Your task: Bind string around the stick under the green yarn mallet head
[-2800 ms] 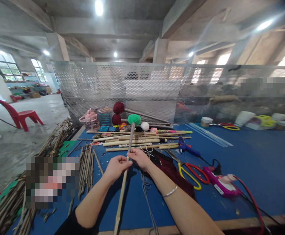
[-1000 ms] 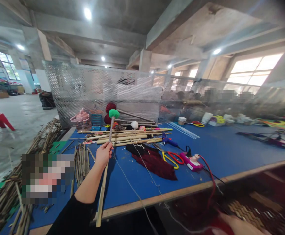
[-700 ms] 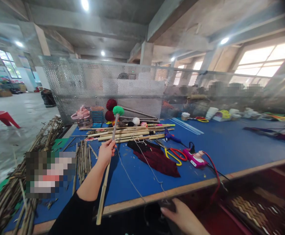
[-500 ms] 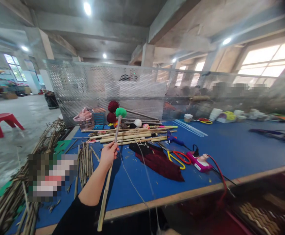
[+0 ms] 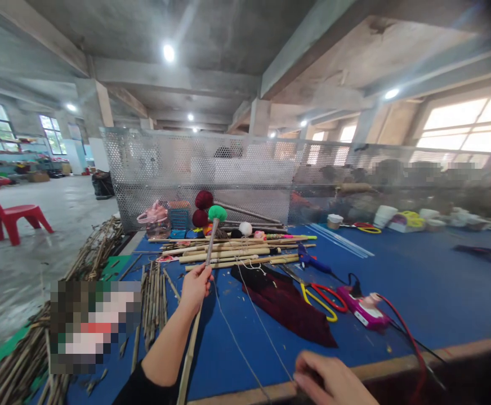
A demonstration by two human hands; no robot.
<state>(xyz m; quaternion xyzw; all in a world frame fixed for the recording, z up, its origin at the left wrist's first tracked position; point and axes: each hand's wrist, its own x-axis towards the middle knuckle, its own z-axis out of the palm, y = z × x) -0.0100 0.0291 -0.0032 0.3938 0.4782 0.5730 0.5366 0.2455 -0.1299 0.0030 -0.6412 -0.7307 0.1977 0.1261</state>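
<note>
My left hand (image 5: pixel 197 288) is wrapped round a long pale stick (image 5: pixel 190 360), held tilted over the blue table. At its upper end sits a bright green fuzzy ball (image 5: pixel 217 214), with a greyish wrapping on the shaft below it. At the table's front edge is my right hand (image 5: pixel 332 379), its fingers pinched together at a thin pale thread (image 5: pixel 263 327). Another strand hangs down from beside my left hand. Between the hands and the far pile lies a dark red and black cloth (image 5: pixel 290 309).
Scissors (image 5: pixel 324 301) with red and yellow handles, a blue glue gun (image 5: pixel 311 259) and a magenta power strip (image 5: pixel 366 309) with cables lie at right. Bamboo sticks (image 5: pixel 228 254) and dark red balls (image 5: pixel 204 199) are behind. Twigs (image 5: pixel 152 304) lie left. A perforated metal screen (image 5: pixel 152 163) stands behind.
My right hand has risen into view at the lower right, by the thread. The whole scene sits lower and further right; my left hand keeps its grip on the stick.
</note>
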